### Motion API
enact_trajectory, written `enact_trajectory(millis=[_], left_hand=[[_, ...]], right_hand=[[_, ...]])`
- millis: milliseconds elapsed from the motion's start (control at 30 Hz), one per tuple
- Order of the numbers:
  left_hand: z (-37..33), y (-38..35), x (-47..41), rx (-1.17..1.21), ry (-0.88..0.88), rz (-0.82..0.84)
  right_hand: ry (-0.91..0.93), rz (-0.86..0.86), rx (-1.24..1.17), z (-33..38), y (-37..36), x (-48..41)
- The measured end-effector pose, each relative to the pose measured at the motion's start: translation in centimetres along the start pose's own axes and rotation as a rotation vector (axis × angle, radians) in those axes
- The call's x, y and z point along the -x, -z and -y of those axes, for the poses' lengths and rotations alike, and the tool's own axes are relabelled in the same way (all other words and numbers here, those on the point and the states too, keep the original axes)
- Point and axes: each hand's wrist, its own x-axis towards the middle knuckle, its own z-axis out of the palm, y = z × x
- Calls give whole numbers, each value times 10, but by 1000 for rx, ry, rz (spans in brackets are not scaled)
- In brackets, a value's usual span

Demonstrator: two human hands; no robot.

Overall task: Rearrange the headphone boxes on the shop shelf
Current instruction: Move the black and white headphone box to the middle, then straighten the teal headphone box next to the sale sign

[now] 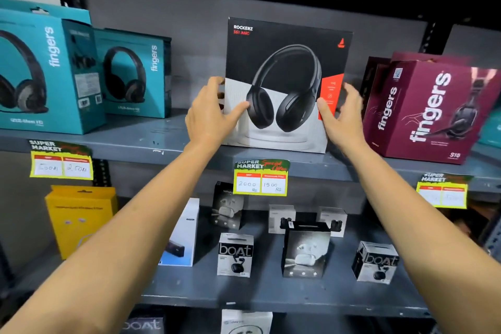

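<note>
A black-and-white Rockerz headphone box (284, 62) stands upright in the middle of the grey upper shelf (151, 141). My left hand (210, 112) grips its left edge, thumb across the front. My right hand (343, 114) holds its right edge, thumb on the red panel. Two teal fingers headphone boxes, a near one (40, 70) and a farther one (135, 73), stand at the left of the shelf. Maroon fingers boxes (431, 108) stand at the right, close to my right hand.
Yellow price tags, a middle one (260, 179) and a left one (61, 163), hang from the shelf's front edge. The lower shelf (257, 298) carries several small earbud boxes, a yellow box (81, 219) at the left and a white box (183, 233). A dark shelf runs overhead.
</note>
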Motion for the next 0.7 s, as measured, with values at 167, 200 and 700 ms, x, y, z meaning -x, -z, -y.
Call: enact_trajectory(millis=[167,200,700], left_hand=[[23,23,-2,-141,13,-37],[28,29,-2,-162,17,-47],[146,205,-49,-375,24,-320]], right_hand=[[127,-412,92,26,-12,12],[148,-406,115,33,-15,15],[333,159,-174,173,-195,63]])
